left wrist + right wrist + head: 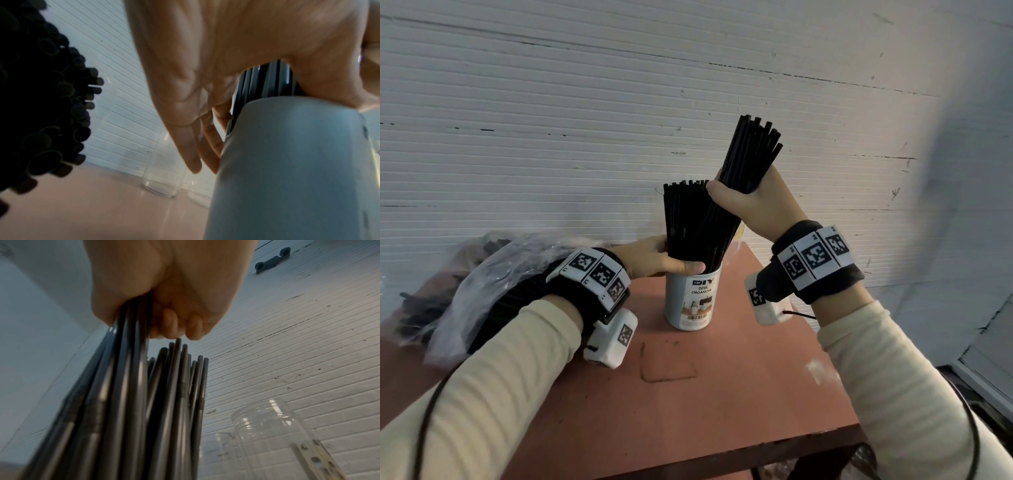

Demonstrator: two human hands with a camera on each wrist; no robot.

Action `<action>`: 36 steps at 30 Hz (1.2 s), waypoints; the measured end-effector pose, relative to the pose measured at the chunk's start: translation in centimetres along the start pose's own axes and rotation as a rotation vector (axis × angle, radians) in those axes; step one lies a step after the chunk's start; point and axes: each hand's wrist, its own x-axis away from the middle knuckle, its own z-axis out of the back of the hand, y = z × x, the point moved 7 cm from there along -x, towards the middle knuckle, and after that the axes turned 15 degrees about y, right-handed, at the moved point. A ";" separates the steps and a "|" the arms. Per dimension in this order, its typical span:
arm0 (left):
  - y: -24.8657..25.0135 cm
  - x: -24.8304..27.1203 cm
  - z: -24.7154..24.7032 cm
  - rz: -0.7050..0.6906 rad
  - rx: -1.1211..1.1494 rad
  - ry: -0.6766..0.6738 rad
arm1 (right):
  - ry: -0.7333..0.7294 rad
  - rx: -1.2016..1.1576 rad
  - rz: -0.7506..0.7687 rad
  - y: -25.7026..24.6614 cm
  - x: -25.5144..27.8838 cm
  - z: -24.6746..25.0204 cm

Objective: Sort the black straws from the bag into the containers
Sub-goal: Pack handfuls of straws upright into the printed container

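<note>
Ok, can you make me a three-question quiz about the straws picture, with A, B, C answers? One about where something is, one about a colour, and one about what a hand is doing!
1. Where is the plastic bag of straws?
A. On the table, by the left arm
B. Inside the cup
C. On the floor

2. What colour is the table?
A. Green
B. Reddish-brown
C. Yellow

3. What is the right hand doing?
A. Lying flat on the table
B. Gripping a bundle of black straws
C. Holding a lid

Answers:
1. A, the bag lies on the table's left side.
2. B, the tabletop looks reddish-brown.
3. B, its fingers curl round the bundle slanting into the desk organizer cup, while the left hand holds the straws just above the cup's rim.
</note>
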 end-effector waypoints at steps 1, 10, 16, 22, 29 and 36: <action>0.1 0.1 -0.1 0.004 0.001 -0.017 | -0.002 0.002 -0.008 0.1 0.1 0.0; -0.5 0.3 0.0 -0.028 0.054 0.028 | 0.052 0.201 -0.007 1.5 0.1 -0.4; -0.5 1.0 0.0 -0.023 0.012 0.012 | 0.040 0.274 -0.030 1.5 0.9 -0.9; 0.8 1.2 -0.6 -0.149 -0.063 0.095 | -0.007 0.293 -0.011 1.0 1.2 -1.0; 0.1 1.7 -0.4 -0.116 -0.057 0.175 | 0.135 0.054 -0.042 0.8 1.1 0.9; 0.0 1.7 0.0 -0.074 -0.159 0.252 | 0.331 0.088 0.299 -3.5 0.8 2.1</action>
